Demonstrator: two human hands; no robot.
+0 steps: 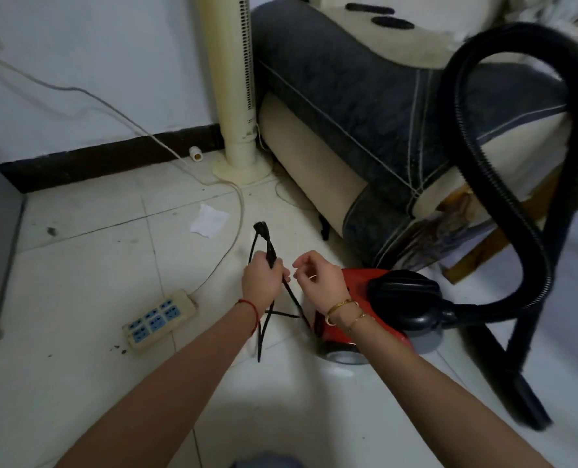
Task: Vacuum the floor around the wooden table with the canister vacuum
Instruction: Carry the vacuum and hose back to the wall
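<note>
A red and black canister vacuum (375,312) sits on the white tiled floor in front of a sofa. Its black ribbed hose (503,184) loops up and over to the right, and the black wand (517,373) slants down to the floor at right. My left hand (262,280) grips the vacuum's folded black power cord (263,319), with the plug (260,228) sticking up above my fist. My right hand (318,278) hovers beside it over the vacuum's body, fingers loosely curled; I cannot tell whether they pinch the cord.
A cream power strip (159,319) with blue sockets lies on the floor at left, its white cable running to the wall. A tower fan (236,96) stands by the wall. A grey-covered sofa (365,113) fills the upper right. A paper scrap (209,220) lies on the tiles.
</note>
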